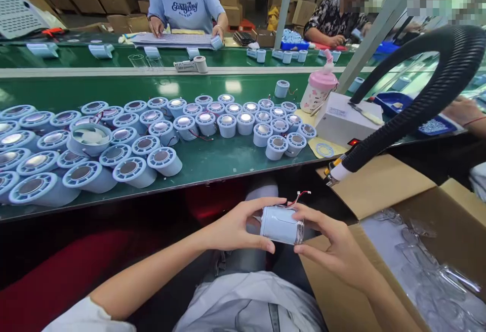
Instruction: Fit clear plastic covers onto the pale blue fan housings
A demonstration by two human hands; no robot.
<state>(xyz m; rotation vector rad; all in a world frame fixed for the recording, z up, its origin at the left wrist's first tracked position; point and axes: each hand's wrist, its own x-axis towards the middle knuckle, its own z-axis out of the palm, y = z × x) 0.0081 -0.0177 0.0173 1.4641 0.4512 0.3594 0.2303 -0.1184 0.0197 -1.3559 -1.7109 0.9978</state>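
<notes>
Above my lap I hold a light-blue cylindrical housing [281, 224] on its side between both hands. Red and white wires with a small white connector [304, 193] stick up from its far side. My left hand [243, 225] grips the left end, thumb below and fingers above. At the other end, my right hand [328, 241] pinches a clear plastic piece [299, 233] against the housing; how far it sits over the housing I cannot tell. Many similar blue housings [165, 161] stand on the green bench, and one near the left shows white fan blades [90, 136].
An open cardboard box [337, 276] with clear plastic parts [429, 271] stands at my right. A black flexible hose [410, 114] arches over the bench's right side, near a white box [347, 117] and a pink-lidded cup [319, 86]. Co-workers [186, 5] sit across the green conveyor [235, 58].
</notes>
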